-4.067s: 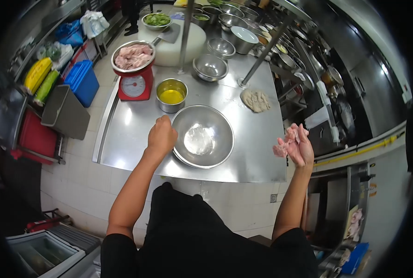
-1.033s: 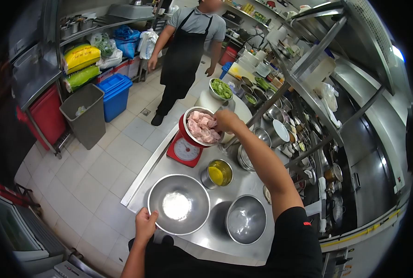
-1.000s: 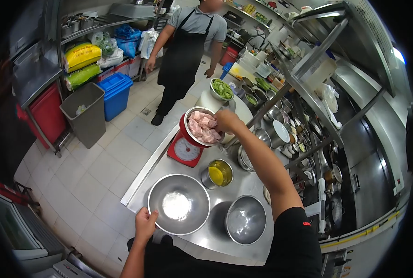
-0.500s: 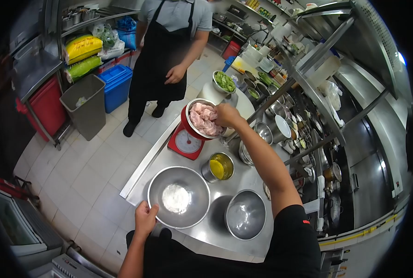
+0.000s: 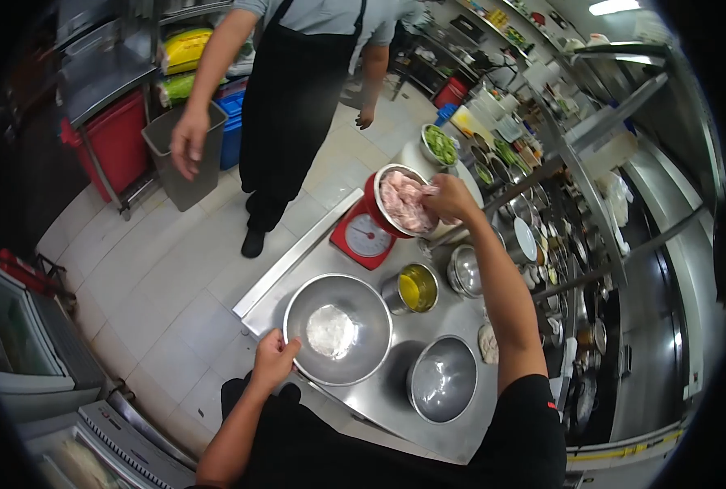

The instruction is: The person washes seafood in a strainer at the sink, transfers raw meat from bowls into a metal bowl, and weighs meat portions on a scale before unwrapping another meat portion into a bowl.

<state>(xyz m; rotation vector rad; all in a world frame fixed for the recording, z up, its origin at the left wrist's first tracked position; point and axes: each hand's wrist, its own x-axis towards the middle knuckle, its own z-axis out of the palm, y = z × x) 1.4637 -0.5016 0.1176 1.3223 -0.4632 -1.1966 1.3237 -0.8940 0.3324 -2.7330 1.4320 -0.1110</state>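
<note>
My left hand [image 5: 275, 359] is closed on the near-left rim of a large metal mixing bowl [image 5: 371, 350], which has a white substance [image 5: 330, 331] at its bottom. My right hand [image 5: 453, 200] reaches into a smaller metal bowl of pale pink raw meat [image 5: 404, 200], its fingers closed around some of the meat at the right side. That bowl rests on a red dial scale [image 5: 364, 235]. Between the scale and the large bowl stands a metal pot [image 5: 392, 295] with yellow liquid in it. A second metal bowl [image 5: 443, 380] sits to the right.
The steel table [image 5: 269, 297] has its edge along the left. Across from me stands a person in a black apron [image 5: 298, 106]. Behind the scale is a bowl of cut green vegetables [image 5: 440, 144]. Shelving posts and stacked bowls [image 5: 465, 270] line the right side.
The table has shifted rightward in view. The other person is nearer, with one arm now stretched down at the left. My left hand stays on the bowl rim; my right stays at the meat.
</note>
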